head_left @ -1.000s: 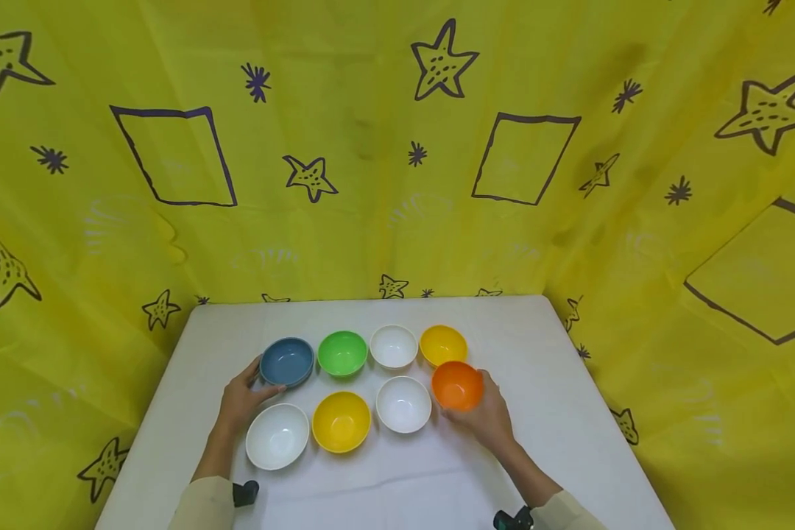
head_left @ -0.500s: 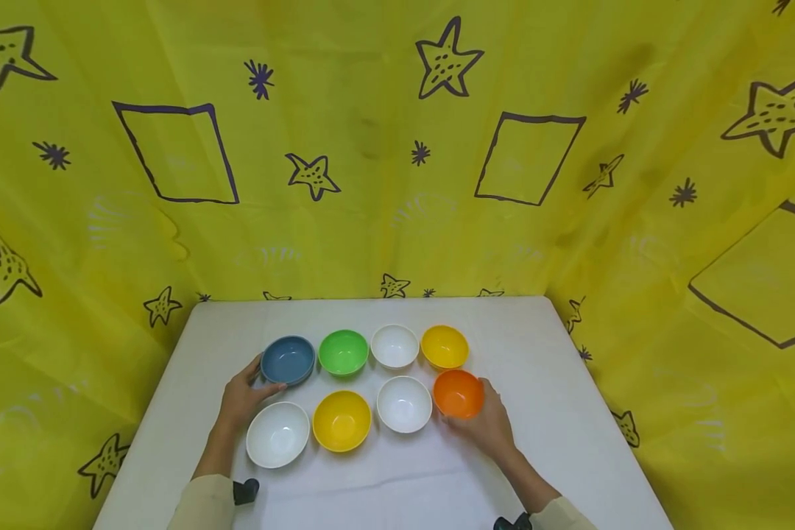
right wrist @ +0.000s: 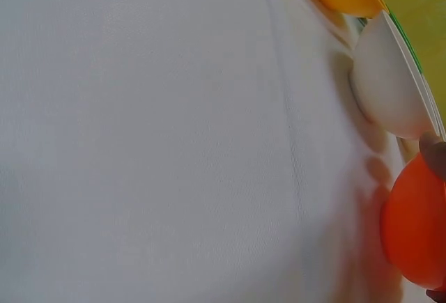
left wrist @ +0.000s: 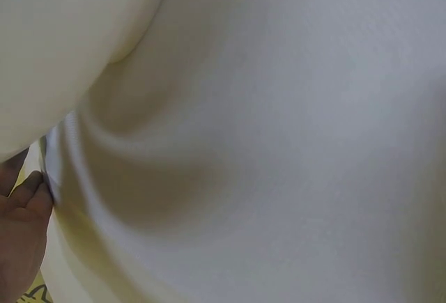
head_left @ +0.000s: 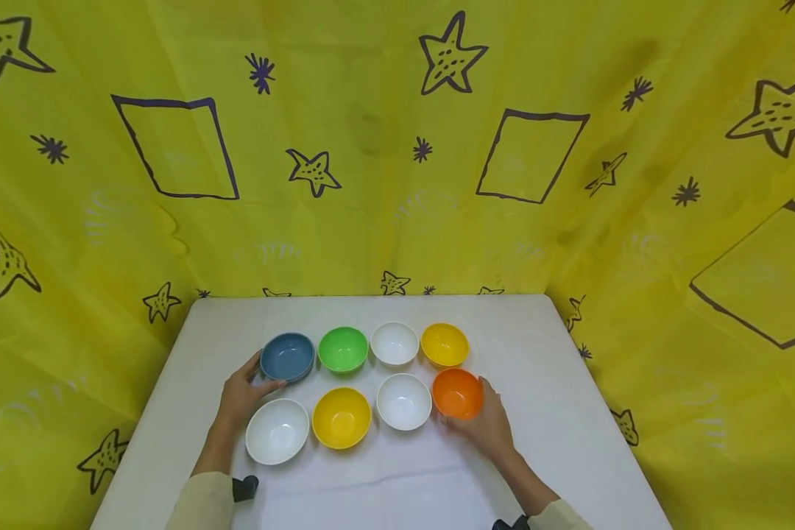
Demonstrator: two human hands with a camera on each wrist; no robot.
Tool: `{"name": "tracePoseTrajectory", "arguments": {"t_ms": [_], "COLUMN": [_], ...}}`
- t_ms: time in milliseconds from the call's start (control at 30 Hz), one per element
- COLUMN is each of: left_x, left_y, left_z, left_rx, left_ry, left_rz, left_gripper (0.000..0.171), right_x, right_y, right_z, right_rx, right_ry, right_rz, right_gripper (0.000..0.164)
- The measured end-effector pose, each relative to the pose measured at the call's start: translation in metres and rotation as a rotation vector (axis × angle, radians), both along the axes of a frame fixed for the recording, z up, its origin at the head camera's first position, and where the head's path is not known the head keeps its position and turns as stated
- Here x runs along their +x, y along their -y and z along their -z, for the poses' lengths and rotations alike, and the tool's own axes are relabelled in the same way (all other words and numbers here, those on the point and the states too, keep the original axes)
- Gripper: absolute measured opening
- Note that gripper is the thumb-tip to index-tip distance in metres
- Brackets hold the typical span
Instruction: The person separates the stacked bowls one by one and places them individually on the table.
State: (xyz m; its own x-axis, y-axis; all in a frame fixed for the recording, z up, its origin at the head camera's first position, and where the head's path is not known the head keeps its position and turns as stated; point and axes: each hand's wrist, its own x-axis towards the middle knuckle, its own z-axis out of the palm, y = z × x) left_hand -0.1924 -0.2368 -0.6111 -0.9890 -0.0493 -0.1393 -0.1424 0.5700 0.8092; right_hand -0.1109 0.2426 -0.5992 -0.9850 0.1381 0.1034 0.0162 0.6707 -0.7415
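Observation:
My left hand (head_left: 240, 397) holds the side of a blue bowl (head_left: 288, 358) at the back left, thumb at its near side and fingers behind. At the right end of the front row my right hand (head_left: 493, 425) grips an orange bowl (head_left: 458, 394) from its right side. The right wrist view has the orange bowl (right wrist: 412, 226) upright beside a white bowl (right wrist: 390, 80), with the thumb near its rim. Fingers of the left hand (left wrist: 24, 226) show at the edge of the left wrist view, partly behind a white bowl (left wrist: 63, 45).
The back row continues with a green bowl (head_left: 343, 350), a white bowl (head_left: 394, 344) and a yellow bowl (head_left: 444, 345). In front stand a white bowl (head_left: 277, 432), a yellow bowl (head_left: 341, 418) and another white bowl (head_left: 404, 402). Yellow curtains (head_left: 371, 235) enclose the white table (head_left: 371, 493).
The orange bowl has come slightly toward me in my right hand, away from the back yellow bowl, then stayed there. My left hand keeps its place on the blue bowl.

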Motion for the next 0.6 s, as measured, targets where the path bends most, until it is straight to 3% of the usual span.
{"name": "tracePoseTrajectory", "arguments": {"t_ms": [133,333,467,600], "left_x": [-0.001,-0.002,0.001,0.008], "left_y": [-0.002,-0.001,0.007,0.018], "left_z": [0.002,0.005,0.005,0.001], "left_rx": [0.012,0.018,-0.007,-0.015], "left_ry": [0.010,0.036,0.035,-0.031], "left_rz": [0.002,0.038,0.075,0.081], "left_gripper": [0.101,0.106,0.106,0.091], "right_x": [0.003,0.004,0.002,-0.002], "right_y": [-0.002,-0.006,-0.013,-0.023], "right_z": [0.000,0.001,-0.001,-0.006], "right_rx": [0.008,0.000,0.012,0.013], "right_ry": [0.039,0.092,0.139,0.132], "right_rz": [0.005,-0.011,-0.005,-0.003], "right_gripper": [0.117,0.121,0.113,0.097]}}
